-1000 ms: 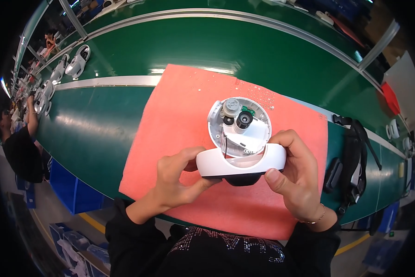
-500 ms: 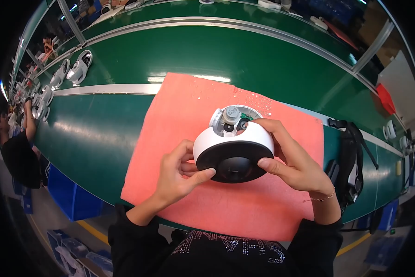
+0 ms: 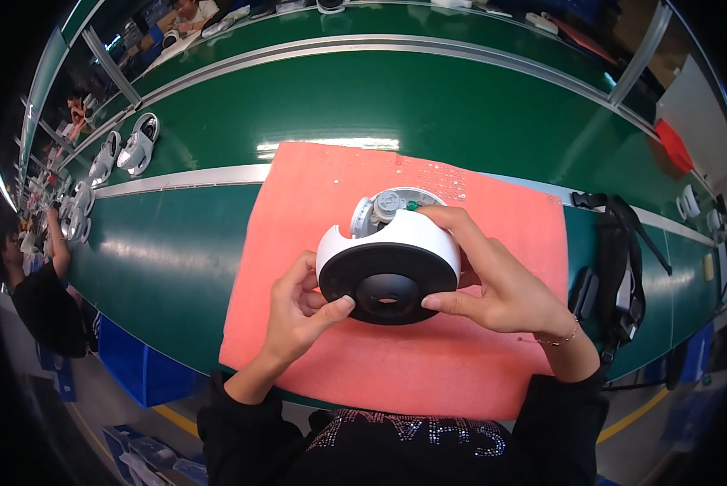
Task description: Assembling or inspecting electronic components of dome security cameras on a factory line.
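Note:
Both my hands hold a round white device housing (image 3: pixel 438 245) tilted toward me over a pink foam sheet (image 3: pixel 469 373). Its front is a black disc (image 3: pixel 343 275) with a domed centre that has a small opening. Through a gap in the shell's far side show a grey cylindrical motor (image 3: pixel 388 202) and a bit of green circuit board. My left hand (image 3: pixel 300 312) grips the left side, thumb on the disc's lower rim and fingers partly hidden behind. My right hand (image 3: pixel 493 283) clasps the right side, thumb at the lower right rim and index finger over the shell's upper edge.
Small clear droplet-like bits (image 3: pixel 440 178) dot the sheet's far part. At right lies a black strap (image 3: pixel 622 251) with a buckle. Several white devices (image 3: pixel 139 146) stand at far left, near a co-worker (image 3: pixel 48 304). A blue bin (image 3: pixel 141 360) sits below the bench edge.
The housing and both hands have shifted slightly left in the picture. The housing has turned a little, so an opening now shows in its domed centre. Both hands keep their grip.

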`<state>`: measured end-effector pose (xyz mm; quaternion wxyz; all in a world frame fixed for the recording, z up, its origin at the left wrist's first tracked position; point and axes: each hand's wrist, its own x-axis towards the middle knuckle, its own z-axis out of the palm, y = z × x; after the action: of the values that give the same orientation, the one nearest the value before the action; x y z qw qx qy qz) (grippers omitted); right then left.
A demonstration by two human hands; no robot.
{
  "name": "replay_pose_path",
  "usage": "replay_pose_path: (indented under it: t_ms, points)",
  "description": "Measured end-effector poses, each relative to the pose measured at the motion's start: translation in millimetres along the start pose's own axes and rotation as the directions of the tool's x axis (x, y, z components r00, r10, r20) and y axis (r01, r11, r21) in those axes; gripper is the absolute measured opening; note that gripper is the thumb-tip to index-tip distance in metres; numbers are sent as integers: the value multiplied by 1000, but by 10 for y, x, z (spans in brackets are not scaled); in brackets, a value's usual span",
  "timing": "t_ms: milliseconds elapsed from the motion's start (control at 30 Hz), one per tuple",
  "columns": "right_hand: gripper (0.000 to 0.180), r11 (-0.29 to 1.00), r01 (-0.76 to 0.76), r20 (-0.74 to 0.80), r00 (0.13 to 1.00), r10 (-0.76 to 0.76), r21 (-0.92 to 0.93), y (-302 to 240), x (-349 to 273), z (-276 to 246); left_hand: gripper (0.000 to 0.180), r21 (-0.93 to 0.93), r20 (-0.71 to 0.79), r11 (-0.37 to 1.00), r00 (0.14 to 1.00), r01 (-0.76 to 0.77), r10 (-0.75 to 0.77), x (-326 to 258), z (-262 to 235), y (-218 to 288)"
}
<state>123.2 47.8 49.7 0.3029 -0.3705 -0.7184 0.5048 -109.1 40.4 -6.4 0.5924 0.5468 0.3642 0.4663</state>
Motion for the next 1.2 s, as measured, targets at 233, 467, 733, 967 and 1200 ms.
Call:
replay_pose_path:
  t_ms: [233,467,733,967,1200]
  points:
    - [67,984,-57,-59,996,67,169,14,7,48,29,-31,-21,998,998,51,-51,32,-36,15]
    - [58,769,-205,30,971,235,605,233,46,-55,28,-43,41,934,935,355,-353,122,21,238]
    - [47,617,-243,60,951,302,749,348,66,-161,47,-223,159,835,864,502,-477,199,70,406]
    - [62,869,-136,-108,971,211,476,211,46,-128,44,-33,123,902,898,430,-423,187,138,409]
    - [112,987,63,-291,957,-18,146,320,-139,289,43,-113,69,940,946,323,-317,129,207,244]
